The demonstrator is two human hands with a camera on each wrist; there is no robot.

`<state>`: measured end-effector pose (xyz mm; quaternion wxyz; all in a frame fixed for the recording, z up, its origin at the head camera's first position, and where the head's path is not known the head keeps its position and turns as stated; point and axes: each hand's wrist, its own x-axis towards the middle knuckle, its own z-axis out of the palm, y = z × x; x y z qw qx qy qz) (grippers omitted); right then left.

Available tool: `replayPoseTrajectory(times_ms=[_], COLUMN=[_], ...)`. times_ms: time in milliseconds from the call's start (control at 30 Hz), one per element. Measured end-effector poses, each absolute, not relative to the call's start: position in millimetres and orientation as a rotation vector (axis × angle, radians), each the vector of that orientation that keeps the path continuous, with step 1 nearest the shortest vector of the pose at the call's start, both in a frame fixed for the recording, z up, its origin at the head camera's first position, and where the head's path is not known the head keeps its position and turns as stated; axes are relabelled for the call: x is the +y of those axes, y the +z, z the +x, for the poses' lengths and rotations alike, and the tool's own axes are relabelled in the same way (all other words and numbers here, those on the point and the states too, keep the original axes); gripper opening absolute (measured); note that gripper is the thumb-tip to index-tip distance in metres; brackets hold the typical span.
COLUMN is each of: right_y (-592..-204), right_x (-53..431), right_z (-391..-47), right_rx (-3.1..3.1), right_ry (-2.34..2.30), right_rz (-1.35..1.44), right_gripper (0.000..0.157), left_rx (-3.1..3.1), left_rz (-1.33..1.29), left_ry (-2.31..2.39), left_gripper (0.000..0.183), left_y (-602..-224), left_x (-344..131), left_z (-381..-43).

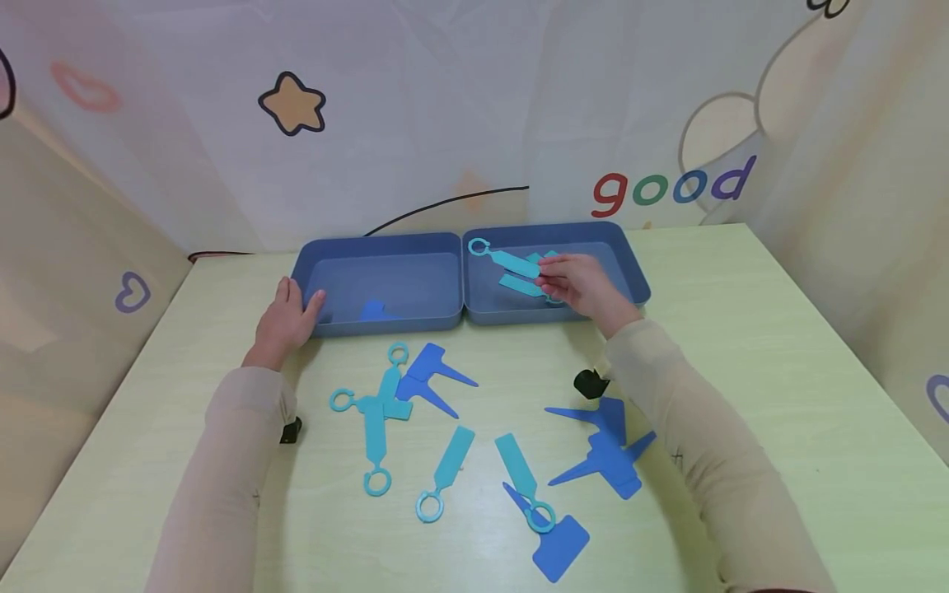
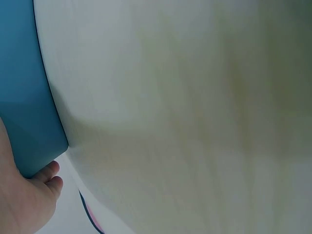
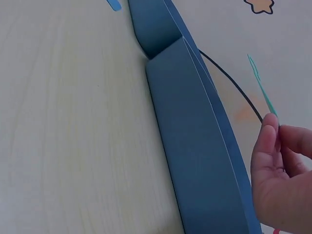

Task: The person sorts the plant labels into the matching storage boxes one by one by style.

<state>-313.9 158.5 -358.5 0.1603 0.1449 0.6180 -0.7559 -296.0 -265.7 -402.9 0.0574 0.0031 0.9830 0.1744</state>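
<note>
My right hand (image 1: pixel 582 284) pinches a teal plant tag (image 1: pixel 515 263) by its flat end, between thumb and fingers. The tag's ring end points up and left over the right blue tray (image 1: pixel 638 280). Below it, several teal tags (image 1: pixel 519 286) lie in that tray, partly hidden by the hand. In the right wrist view the held tag (image 3: pixel 265 95) appears edge-on above the tray wall. My left hand (image 1: pixel 285 321) holds the near left corner of the left blue tray (image 1: pixel 385 327), fingers along the outside and thumb at the rim. One blue T-shaped tag (image 1: pixel 374 310) lies inside this tray.
On the table, teal ring tags (image 1: pixel 376 432) and blue T-shaped tags (image 1: pixel 428 362) lie in a loose group at the left. More blue tags (image 1: pixel 611 461) overlap near the right forearm. A teal tag (image 1: pixel 516 465) crosses another blue tag (image 1: pixel 561 548) in front.
</note>
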Motion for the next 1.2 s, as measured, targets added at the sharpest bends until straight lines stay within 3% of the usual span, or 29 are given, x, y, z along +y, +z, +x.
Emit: replayPoseTrajectory(times_ms=[333, 733, 1200], right_y=[-358.8, -369.3, -389.3], right_x=[175.0, 179.9, 170.2], right_z=[-324.6, -330.6, -347.0], right_rx=[1.786, 1.763, 2.151], right_ry=[-2.185, -2.187, -1.946], right_rz=[0.601, 0.726, 0.815], right_gripper=[0.040, 0.044, 0.028], left_rx=[2.976, 2.978, 2.982], left_rz=[0.007, 0.009, 0.001], left_ry=[0.537, 0.543, 0.536], left_gripper=[0.086, 0.086, 0.087], left_y=[-402.1, -401.0, -402.8], left_x=[-265.0, -264.4, -265.6], left_z=[-295.5, -295.0, -296.6])
